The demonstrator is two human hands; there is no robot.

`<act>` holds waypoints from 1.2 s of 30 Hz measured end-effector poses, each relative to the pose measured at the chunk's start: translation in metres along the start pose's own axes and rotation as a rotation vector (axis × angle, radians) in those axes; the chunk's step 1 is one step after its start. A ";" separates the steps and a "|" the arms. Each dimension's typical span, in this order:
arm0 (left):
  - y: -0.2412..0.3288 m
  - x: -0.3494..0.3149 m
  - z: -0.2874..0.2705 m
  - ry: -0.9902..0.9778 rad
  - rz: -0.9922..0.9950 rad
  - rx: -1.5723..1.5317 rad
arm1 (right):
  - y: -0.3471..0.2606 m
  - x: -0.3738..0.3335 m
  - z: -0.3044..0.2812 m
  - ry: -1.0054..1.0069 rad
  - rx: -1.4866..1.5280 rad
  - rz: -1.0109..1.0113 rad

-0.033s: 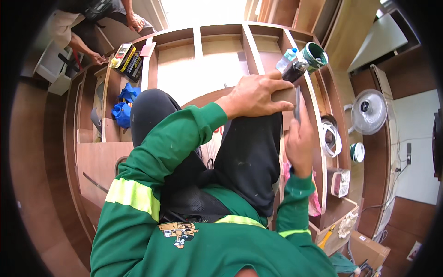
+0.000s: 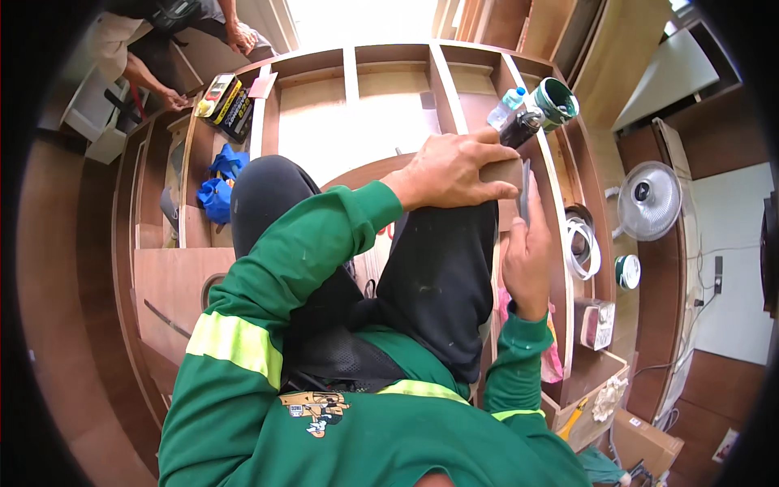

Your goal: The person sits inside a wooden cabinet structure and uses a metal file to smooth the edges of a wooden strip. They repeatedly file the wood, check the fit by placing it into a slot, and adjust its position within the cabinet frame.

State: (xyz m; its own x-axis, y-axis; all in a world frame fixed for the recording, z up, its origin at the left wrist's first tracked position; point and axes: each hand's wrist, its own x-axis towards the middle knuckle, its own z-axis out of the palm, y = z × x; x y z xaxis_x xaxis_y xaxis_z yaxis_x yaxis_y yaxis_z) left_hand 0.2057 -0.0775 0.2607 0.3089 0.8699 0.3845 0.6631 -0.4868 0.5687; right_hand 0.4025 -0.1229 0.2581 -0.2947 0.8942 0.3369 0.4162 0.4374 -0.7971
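Observation:
Over my right knee, my left hand [image 2: 454,170] grips a small brown wooden board [image 2: 503,173], thumb on the near side and fingers on the far side. My right hand [image 2: 527,264] holds a thin, flat grey piece [image 2: 525,195] upright against the board's right end. Its exact kind I cannot make out; fingers cover part of it. Just beyond my left fingertips stands a dark cylindrical tool [image 2: 519,128]. A clear bottle with a blue cap [image 2: 506,105] and an open green tub [image 2: 557,104] are close behind it.
Around me runs a wooden frame with several compartments [image 2: 393,55]. To the right are white edging rolls [image 2: 581,243], a fan [image 2: 649,200] and a lidded tub [image 2: 627,271]. Blue cloth [image 2: 215,199] and a tin [image 2: 227,109] lie left. Another person's hand [image 2: 173,101] rests at the far left.
My right hand and the grey piece have shifted slightly down along the board's end. The left hand keeps its grip almost in place.

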 end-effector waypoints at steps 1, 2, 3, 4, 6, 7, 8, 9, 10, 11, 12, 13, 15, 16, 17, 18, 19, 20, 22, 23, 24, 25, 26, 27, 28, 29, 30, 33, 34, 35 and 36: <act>0.000 0.002 0.000 0.001 0.004 -0.001 | 0.000 0.003 0.000 0.005 -0.039 -0.012; 0.001 0.002 0.000 -0.002 -0.008 -0.009 | -0.004 0.010 -0.001 -0.033 0.018 0.050; 0.000 0.004 -0.002 -0.008 -0.020 -0.020 | -0.010 0.025 -0.001 -0.069 0.074 0.115; 0.000 0.003 -0.002 -0.015 -0.031 -0.031 | -0.014 0.030 -0.002 -0.104 0.131 0.181; -0.001 -0.002 -0.005 -0.002 0.000 -0.005 | -0.013 0.026 -0.002 -0.093 0.056 0.111; -0.003 0.000 -0.004 -0.009 0.002 -0.006 | -0.009 0.014 -0.002 -0.057 -0.019 0.034; -0.002 -0.001 -0.001 -0.019 -0.006 -0.018 | -0.008 0.002 -0.003 -0.030 -0.098 -0.033; -0.003 0.001 -0.001 -0.006 -0.003 -0.027 | -0.008 -0.003 -0.002 -0.025 -0.085 0.013; -0.005 0.005 -0.001 0.007 0.000 -0.036 | -0.007 0.006 -0.002 -0.047 -0.045 0.034; -0.004 0.002 -0.001 -0.001 -0.007 -0.046 | -0.012 0.017 0.001 -0.070 0.007 0.075; -0.003 0.003 -0.006 -0.008 0.007 -0.033 | -0.017 0.030 0.001 -0.082 0.050 0.109; -0.003 0.000 -0.003 -0.011 0.004 -0.047 | -0.019 0.034 0.000 -0.138 0.236 0.289; -0.007 -0.002 -0.004 -0.001 -0.008 -0.037 | -0.020 0.025 0.001 -0.100 0.100 0.114; -0.006 -0.002 -0.003 0.000 -0.016 -0.031 | -0.019 0.017 0.001 -0.081 0.029 0.024; -0.004 -0.002 0.000 -0.004 -0.027 -0.035 | -0.017 0.002 -0.001 -0.065 0.006 0.015; -0.004 0.000 0.000 -0.003 -0.026 -0.040 | -0.012 0.004 0.000 -0.065 0.020 0.022; -0.006 0.003 -0.001 -0.002 -0.024 -0.046 | -0.008 0.010 0.001 -0.065 0.033 0.030; -0.006 0.004 -0.003 -0.014 -0.021 -0.053 | -0.006 0.014 0.003 -0.058 0.050 0.048; -0.004 0.001 -0.003 -0.031 -0.025 -0.056 | -0.012 0.023 0.001 -0.126 0.136 0.229; -0.003 -0.001 -0.002 -0.023 -0.024 -0.039 | -0.013 0.024 0.001 -0.123 0.133 0.195; -0.004 -0.002 -0.003 -0.015 -0.024 -0.022 | -0.015 0.022 0.000 -0.120 0.129 0.162; -0.007 -0.001 -0.005 -0.036 -0.035 -0.022 | -0.014 0.014 0.001 -0.077 0.002 0.053; -0.007 0.000 -0.003 -0.023 -0.019 -0.029 | -0.009 0.012 0.003 -0.064 -0.006 0.026; -0.008 0.001 -0.001 -0.009 -0.004 -0.036 | -0.004 0.010 0.004 -0.052 -0.014 -0.001; -0.010 0.002 0.001 0.004 0.012 -0.043 | -0.001 0.010 0.004 -0.039 -0.021 -0.028; -0.007 0.002 0.001 -0.026 0.009 -0.048 | 0.004 0.019 0.002 -0.079 0.027 0.059; -0.007 0.004 -0.007 -0.047 0.011 -0.035 | -0.011 0.036 -0.002 -0.182 0.157 0.276; -0.010 0.000 -0.003 -0.031 0.004 -0.043 | -0.001 0.028 0.002 -0.087 0.035 0.024; -0.011 0.000 -0.003 -0.021 0.005 -0.036 | 0.003 0.014 0.001 -0.059 -0.048 -0.040; -0.008 -0.003 -0.002 -0.044 0.003 -0.047 | 0.004 0.010 -0.001 -0.062 -0.062 -0.035; -0.009 -0.001 -0.002 -0.040 0.012 -0.049 | 0.005 0.010 -0.002 -0.066 -0.077 -0.040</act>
State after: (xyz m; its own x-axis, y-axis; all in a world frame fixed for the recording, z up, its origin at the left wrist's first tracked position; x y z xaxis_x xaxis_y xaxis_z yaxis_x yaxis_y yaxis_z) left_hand 0.1986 -0.0739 0.2566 0.3447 0.8658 0.3627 0.6250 -0.5000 0.5994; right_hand 0.4033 -0.1114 0.2587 -0.3676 0.8687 0.3319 0.4673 0.4811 -0.7417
